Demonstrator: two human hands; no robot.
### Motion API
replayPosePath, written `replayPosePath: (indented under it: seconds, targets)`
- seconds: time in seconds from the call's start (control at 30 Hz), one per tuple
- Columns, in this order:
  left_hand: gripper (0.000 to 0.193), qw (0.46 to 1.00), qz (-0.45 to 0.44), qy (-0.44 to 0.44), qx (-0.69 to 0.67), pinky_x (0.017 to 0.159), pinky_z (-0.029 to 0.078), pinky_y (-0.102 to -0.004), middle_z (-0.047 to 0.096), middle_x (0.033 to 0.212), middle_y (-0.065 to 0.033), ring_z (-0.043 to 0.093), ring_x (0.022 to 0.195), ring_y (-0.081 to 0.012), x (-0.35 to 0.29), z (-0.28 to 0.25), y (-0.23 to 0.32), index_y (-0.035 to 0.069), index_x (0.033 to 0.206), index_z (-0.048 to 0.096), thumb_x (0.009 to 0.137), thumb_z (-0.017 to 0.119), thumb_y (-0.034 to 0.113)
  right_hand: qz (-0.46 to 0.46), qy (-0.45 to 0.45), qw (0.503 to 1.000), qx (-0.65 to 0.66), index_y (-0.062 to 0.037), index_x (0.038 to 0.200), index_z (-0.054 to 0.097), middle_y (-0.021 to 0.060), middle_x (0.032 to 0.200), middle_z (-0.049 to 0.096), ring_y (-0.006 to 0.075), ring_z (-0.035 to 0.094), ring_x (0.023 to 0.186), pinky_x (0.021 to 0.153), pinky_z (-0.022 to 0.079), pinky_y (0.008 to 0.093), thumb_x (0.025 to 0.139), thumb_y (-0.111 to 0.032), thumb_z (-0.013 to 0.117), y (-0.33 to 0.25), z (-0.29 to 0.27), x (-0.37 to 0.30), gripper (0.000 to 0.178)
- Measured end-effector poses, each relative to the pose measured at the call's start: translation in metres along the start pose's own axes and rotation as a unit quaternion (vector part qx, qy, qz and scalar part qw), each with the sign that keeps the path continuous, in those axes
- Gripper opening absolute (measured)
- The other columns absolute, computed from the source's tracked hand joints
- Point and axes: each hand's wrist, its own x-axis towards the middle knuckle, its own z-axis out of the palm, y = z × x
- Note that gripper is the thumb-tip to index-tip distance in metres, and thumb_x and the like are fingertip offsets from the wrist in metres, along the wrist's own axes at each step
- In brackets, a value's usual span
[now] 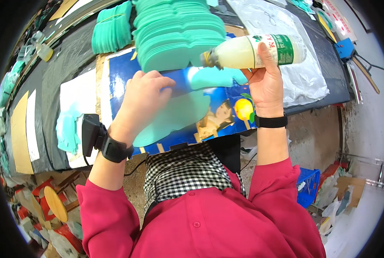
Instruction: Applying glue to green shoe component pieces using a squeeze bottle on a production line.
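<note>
My right hand (267,81) is closed around a plastic bottle (239,50) of pale yellowish liquid with a green and white label. The bottle lies nearly level, its dark, crusted nozzle pointing left. My left hand (147,94) hovers over or rests on a flat green foam piece (174,116); its fingers are curled, and anything in them is hidden. Another light green foam piece (215,78) lies just below the bottle. Both pieces are on a blue printed board (123,77). Behind them stands a tall stack of green foam pieces (179,38).
A smaller bundle of green foam pieces (111,30) stands at the back left. White plastic sheeting (304,81) covers the table's right side. Green scraps (67,133) lie on white paper at the left. A blue crate (308,187) and a round wooden stool (55,203) stand below.
</note>
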Motion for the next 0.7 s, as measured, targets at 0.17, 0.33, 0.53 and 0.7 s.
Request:
replayPosePath:
  seconds: [0.17, 0.33, 0.53, 0.7]
  targets:
    - [0.022, 0.990, 0.063, -0.068, 0.103, 0.093, 0.049, -0.0457, 0.072, 0.104, -0.0063, 0.061, 0.103, -0.0324, 0.025, 0.022, 0.039, 0.013, 0.111, 0.083, 0.094, 0.069, 0.014, -0.093, -0.063, 0.975, -0.193, -0.0014, 0.126, 0.070, 0.0078, 0.119, 0.075, 0.0177, 0.073, 0.103, 0.093, 0.060, 0.0341, 0.092, -0.017, 0.087, -0.005, -0.012, 0.003, 0.041]
    - [0.023, 0.989, 0.065, -0.081, 0.104, 0.094, 0.043, -0.0431, 0.071, 0.104, -0.0028, 0.060, 0.104, -0.0287, 0.035, 0.023, 0.056, 0.015, 0.114, 0.082, 0.095, 0.069, 0.015, -0.189, -0.159, 0.886, -0.392, -0.0084, 0.131, 0.067, 0.0130, 0.109, 0.081, 0.0240, 0.079, 0.099, 0.088, 0.061, 0.0370, 0.083, -0.028, 0.090, 0.000, 0.019, 0.006, 0.057]
    - [0.022, 0.989, 0.064, -0.077, 0.106, 0.093, 0.045, -0.0438, 0.073, 0.103, -0.0034, 0.061, 0.103, -0.0289, 0.040, 0.025, 0.060, 0.014, 0.112, 0.083, 0.094, 0.070, 0.015, -0.198, -0.025, 0.835, -0.513, -0.0091, 0.128, 0.070, 0.0139, 0.115, 0.081, 0.0283, 0.080, 0.104, 0.092, 0.062, 0.0396, 0.080, -0.036, 0.093, -0.046, -0.063, 0.061, 0.060]
    - [0.023, 0.995, 0.036, -0.078, 0.054, 0.095, 0.049, -0.0451, 0.074, 0.104, -0.0072, 0.064, 0.104, -0.0316, 0.047, 0.029, 0.032, 0.010, 0.112, 0.082, 0.094, 0.070, 0.018, -0.219, 0.012, 0.866, -0.450, 0.0000, 0.122, 0.070, 0.0113, 0.110, 0.081, 0.0173, 0.078, 0.100, 0.089, 0.062, 0.0327, 0.084, -0.024, 0.095, -0.079, -0.095, 0.045, 0.052]
